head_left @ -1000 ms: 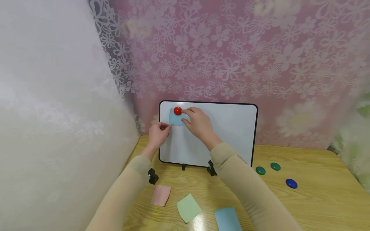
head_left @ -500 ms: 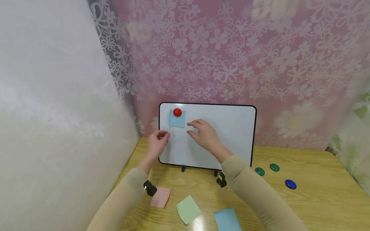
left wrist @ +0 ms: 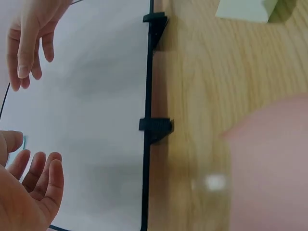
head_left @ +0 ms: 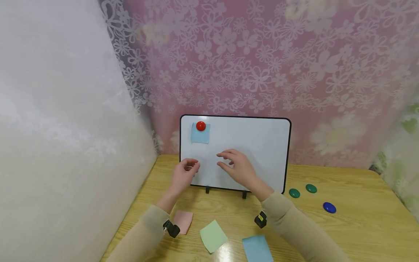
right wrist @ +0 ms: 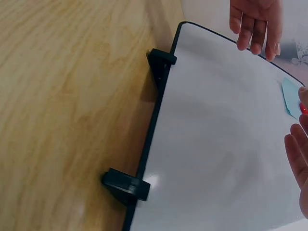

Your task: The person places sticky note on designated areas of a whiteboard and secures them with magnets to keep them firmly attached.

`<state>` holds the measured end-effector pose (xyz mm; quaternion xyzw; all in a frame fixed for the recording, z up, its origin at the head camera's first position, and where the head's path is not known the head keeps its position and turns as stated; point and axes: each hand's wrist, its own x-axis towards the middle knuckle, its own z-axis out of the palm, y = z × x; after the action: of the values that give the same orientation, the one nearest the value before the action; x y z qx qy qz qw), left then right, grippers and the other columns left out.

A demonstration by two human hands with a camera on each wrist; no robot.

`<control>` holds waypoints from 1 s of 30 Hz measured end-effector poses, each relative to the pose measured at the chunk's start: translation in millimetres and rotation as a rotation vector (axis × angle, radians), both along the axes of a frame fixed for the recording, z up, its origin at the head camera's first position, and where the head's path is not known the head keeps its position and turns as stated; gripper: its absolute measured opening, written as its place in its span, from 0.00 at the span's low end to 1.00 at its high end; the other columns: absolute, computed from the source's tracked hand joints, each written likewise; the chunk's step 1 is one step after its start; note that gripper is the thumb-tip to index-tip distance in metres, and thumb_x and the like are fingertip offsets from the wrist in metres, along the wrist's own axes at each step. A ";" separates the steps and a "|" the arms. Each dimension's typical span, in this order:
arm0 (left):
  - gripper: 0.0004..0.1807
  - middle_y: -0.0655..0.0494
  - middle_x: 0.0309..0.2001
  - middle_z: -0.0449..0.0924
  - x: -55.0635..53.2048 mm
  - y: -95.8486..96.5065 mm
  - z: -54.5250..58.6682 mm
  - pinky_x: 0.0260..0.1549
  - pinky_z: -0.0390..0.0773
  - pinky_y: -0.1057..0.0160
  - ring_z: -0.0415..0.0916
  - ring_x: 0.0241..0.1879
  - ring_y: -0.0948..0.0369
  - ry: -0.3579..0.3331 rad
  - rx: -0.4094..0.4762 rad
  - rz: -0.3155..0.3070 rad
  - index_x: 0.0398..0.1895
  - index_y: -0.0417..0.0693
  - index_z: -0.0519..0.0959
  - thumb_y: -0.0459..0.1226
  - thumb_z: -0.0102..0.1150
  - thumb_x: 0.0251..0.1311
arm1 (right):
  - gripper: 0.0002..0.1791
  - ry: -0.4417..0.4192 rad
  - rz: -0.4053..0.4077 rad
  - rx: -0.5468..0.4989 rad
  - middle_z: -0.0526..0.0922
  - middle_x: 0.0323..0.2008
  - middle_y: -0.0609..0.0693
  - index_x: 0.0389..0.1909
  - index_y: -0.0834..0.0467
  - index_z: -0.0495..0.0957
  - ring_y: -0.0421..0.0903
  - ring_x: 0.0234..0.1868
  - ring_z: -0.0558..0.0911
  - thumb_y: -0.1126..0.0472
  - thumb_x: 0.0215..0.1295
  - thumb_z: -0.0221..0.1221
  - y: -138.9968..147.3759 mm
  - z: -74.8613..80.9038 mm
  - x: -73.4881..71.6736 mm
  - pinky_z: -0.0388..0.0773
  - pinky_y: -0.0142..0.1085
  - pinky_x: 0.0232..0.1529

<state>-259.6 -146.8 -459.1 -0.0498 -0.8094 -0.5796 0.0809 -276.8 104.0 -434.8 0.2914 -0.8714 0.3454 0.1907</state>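
A blue sticky note (head_left: 200, 137) hangs at the upper left of the whiteboard (head_left: 258, 145), with a round red magnet (head_left: 201, 126) over its top edge. Below the note, my left hand (head_left: 184, 175) hovers before the board's lower left, fingers loosely bent and holding nothing. My right hand (head_left: 240, 168) is in front of the board's middle, thumb and fingers apart with nothing between them. Both hands' relaxed fingers also show in the left wrist view. In the right wrist view the note (right wrist: 291, 98) is partly hidden by my fingers.
On the wooden table (head_left: 222, 207) lie a pink note (head_left: 184, 221), a green note (head_left: 213, 236) and another blue note (head_left: 257, 248). Two green magnets (head_left: 294, 193) and a blue magnet (head_left: 329, 207) lie to the right. Small black feet (head_left: 244, 195) support the board.
My right hand has let go of the red magnet and drawn back down and to the right. The left hand has moved down from the note's lower corner. Note and magnet stay on the board.
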 end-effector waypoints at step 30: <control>0.17 0.57 0.48 0.84 44.5 23.7 -37.2 0.44 0.82 0.56 0.80 0.49 0.55 -0.091 -0.172 -0.371 0.59 0.43 0.84 0.45 0.64 0.77 | 0.17 -0.075 0.005 -0.061 0.86 0.55 0.49 0.57 0.58 0.88 0.53 0.48 0.86 0.59 0.70 0.73 61.4 -44.0 51.1 0.88 0.44 0.41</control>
<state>-215.2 -123.1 -496.3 -0.1783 -0.8357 -0.5149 -0.0685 -225.8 165.4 -478.9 0.2746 -0.8662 0.3831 0.1659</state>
